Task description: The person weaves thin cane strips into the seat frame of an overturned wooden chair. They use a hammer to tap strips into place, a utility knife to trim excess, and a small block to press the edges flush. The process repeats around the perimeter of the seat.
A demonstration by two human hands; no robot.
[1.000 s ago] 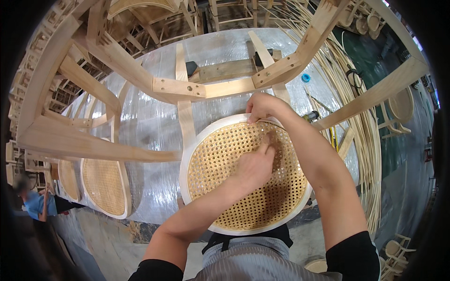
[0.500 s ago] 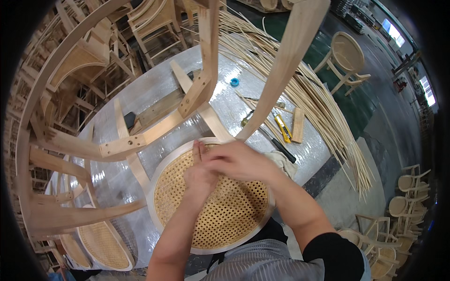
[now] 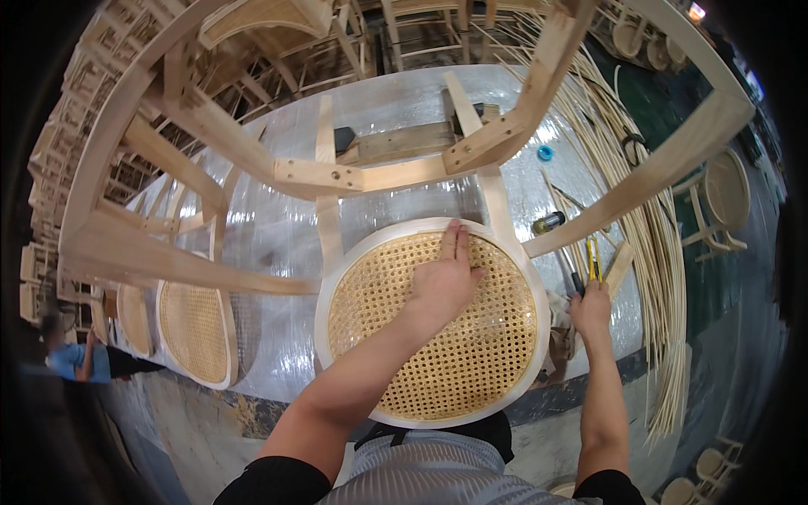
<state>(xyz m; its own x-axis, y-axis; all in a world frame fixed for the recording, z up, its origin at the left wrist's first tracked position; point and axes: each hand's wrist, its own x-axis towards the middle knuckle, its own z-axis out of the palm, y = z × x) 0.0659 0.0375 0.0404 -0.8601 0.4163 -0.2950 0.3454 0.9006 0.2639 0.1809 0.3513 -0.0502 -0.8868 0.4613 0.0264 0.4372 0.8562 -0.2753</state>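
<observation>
Presently, the left hand (image 3: 446, 282) lies palm-down over the round panel (image 3: 463, 358), two fingers (image 3: 462, 244) straight and nearly together, tips near its 12 o'clock rim, thumb spread. The panel, open-weave golden cane in a smooth pale border, sits at 6 o'clock. At its 3 o'clock, the right hand (image 3: 592, 310), forearm extended, meets a yellow knife (image 3: 594, 257); grip cannot be determined.
</observation>
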